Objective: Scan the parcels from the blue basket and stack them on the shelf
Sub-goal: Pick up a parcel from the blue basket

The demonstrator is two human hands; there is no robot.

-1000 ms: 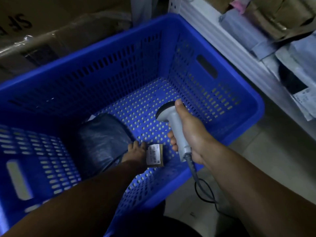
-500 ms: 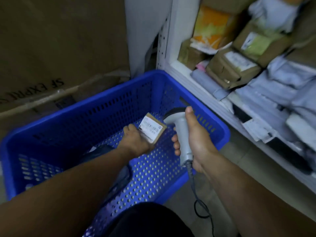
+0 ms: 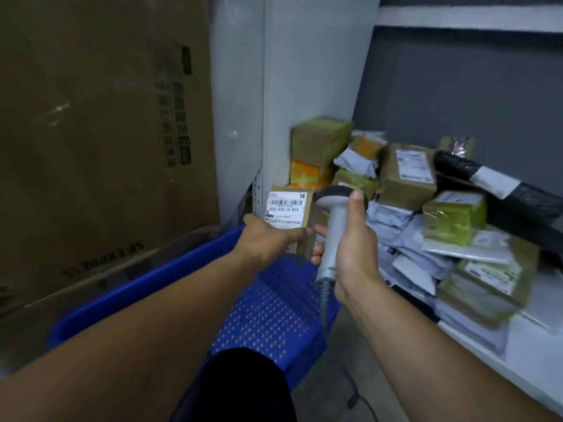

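The light is dim and cool, soft enough that no hard shadow falls anywhere, and the big cardboard box at left sinks into murky brown. The white label on the small parcel is the brightest, sharpest patch, its barcode and digits readable, and the pale scanner beside it is also crisp. The heaped parcels on the shelf smear with motion blur toward the right edge, where wide-angle distortion bends straight lines.

The basket sits low at centre. A large carton stands behind it to the left, and the shelf to its right carries a heap of parcels. Above the basket's far end, the left hand holds a small parcel just left of the scanner in the right hand.
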